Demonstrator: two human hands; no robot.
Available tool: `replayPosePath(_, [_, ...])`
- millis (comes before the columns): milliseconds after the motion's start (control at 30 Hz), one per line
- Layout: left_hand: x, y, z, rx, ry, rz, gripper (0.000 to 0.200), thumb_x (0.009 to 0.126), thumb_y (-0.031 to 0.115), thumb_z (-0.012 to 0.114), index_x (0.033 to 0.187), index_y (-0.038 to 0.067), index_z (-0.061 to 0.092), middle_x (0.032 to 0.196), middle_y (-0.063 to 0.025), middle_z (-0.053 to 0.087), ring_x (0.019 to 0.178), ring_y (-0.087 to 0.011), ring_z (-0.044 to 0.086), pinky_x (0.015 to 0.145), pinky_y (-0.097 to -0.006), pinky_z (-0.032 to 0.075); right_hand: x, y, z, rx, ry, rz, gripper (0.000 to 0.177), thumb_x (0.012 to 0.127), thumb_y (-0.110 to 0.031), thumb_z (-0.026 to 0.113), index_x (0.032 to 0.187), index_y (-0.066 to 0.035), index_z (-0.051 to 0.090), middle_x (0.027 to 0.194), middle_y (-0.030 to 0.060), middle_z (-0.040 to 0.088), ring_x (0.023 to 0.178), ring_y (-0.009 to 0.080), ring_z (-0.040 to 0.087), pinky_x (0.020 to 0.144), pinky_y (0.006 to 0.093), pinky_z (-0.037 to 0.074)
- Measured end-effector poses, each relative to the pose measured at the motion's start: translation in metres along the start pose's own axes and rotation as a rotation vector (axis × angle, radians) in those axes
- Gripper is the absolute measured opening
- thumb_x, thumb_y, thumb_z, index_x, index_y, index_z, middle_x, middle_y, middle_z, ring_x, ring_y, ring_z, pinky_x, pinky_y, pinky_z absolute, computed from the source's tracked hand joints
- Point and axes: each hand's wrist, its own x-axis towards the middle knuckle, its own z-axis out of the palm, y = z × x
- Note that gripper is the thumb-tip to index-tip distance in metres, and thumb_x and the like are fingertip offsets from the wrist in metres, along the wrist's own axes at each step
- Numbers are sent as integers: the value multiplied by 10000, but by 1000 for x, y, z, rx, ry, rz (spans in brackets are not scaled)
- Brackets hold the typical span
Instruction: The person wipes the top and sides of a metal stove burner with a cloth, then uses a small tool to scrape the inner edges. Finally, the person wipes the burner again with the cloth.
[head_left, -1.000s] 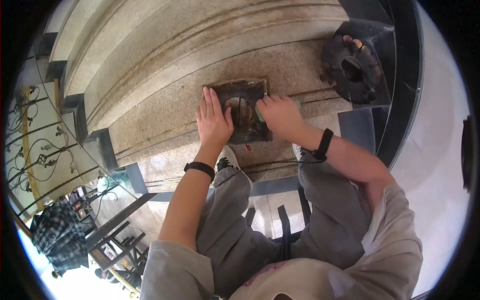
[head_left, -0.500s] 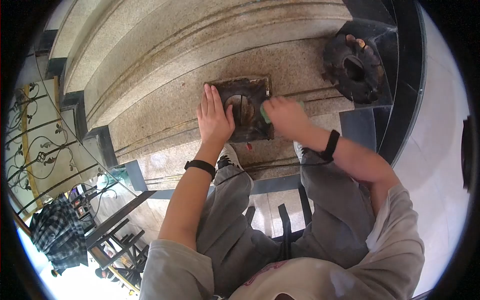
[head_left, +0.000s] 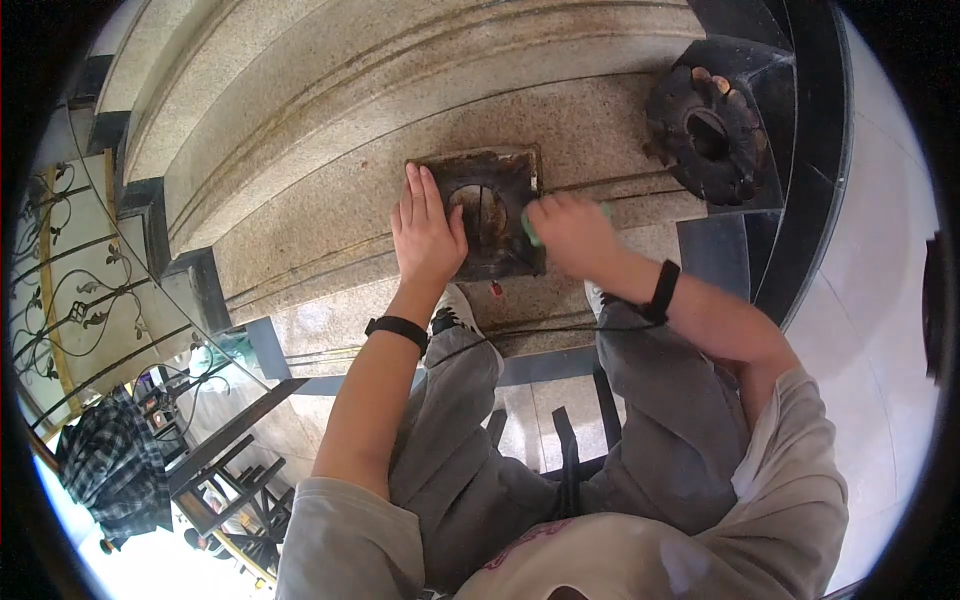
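Observation:
A dark, worn square plate with a round hole in its middle lies on a stone step in front of me. Flat along its left side rests my left hand, fingers stretched out and thumb apart, near the hole. My right hand is closed around a green scouring pad at the plate's right edge. Only the ends of the pad show past the fingers. Just below the plate is a small red thing, too small to name.
A dark flower-shaped piece with a central hole lies at the right end of the step. Curved stone stairs rise beyond. At left are a wrought-iron railing and a plaid cloth. A thin dark cable crosses between my wrists.
Both hands and the plate keep nearly the same places, with the whole view shifted slightly. My right hand still presses the scouring pad at the plate's right edge.

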Motion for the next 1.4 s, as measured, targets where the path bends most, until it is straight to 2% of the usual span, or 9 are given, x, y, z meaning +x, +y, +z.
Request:
replayPosePath(167, [-1,0,1,23,-9,1,712,971,238,582,1532,-101,304,1583,-306,348,1337,-433,491,1093,-517,379,11,11,1,4,76,57,186,773,-91,665,946,-35,628,880,111,680,868,277,696,716,370,568])
replayPosePath(233, [2,-1,1,37,-4,3,710,971,239,582,1530,-102,307,1582,-306,349,1339,-432,490,1092,-518,381,-1,0,0,40,-23,111,251,754,-74,664,994,-38,602,935,120,659,953,297,671,787,408,555])
replayPosePath(333, [0,-1,1,11,-10,-2,700,977,243,579,1527,-101,318,1582,-306,349,1340,-428,489,1089,-518,381,-22,-10,9,62,-17,39,197,759,-77,672,944,-28,624,883,118,679,865,284,693,723,384,567])
replayPosePath(567, [0,-1,2,37,16,21,728,936,262,600,1507,-111,346,1560,-309,377,1356,-429,471,1069,-512,393,0,25,10,-2,-10,87,224,767,-77,675,980,-29,623,895,123,683,892,303,695,746,405,572])
replayPosePath(667, [0,1,1,34,0,15,708,960,256,584,1514,-109,335,1570,-311,362,1343,-429,482,1077,-515,384,1,38,12,163,9,149,277,759,-69,667,1028,-31,615,966,144,673,963,329,673,796,440,554])
replayPosePath(733, [1,-1,1,33,-6,13,691,982,250,572,1520,-108,327,1579,-312,349,1330,-430,494,1084,-517,375,-11,29,11,196,-95,85,289,748,-46,664,1034,-32,618,967,148,673,965,339,671,811,454,550])
replayPosePath(967, [0,-1,2,30,3,21,708,964,260,583,1516,-108,334,1571,-312,362,1346,-431,479,1072,-516,387,-20,16,12,189,-53,36,243,761,-83,689,988,-38,617,951,137,679,941,327,684,794,422,560])
replayPosePath(1133, [-1,0,2,37,-12,7,727,944,260,599,1513,-107,336,1570,-308,363,1370,-425,460,1073,-512,390,3,27,3,143,81,49,224,753,-80,675,967,-47,617,912,124,672,900,313,686,794,417,554])
replayPosePath(1400, [0,-1,3,20,5,10,733,940,262,603,1516,-105,335,1573,-302,363,1380,-423,452,1080,-516,384,-24,9,13,146,28,-9,201,757,-93,669,949,-55,621,891,108,671,896,292,686,784,411,554])
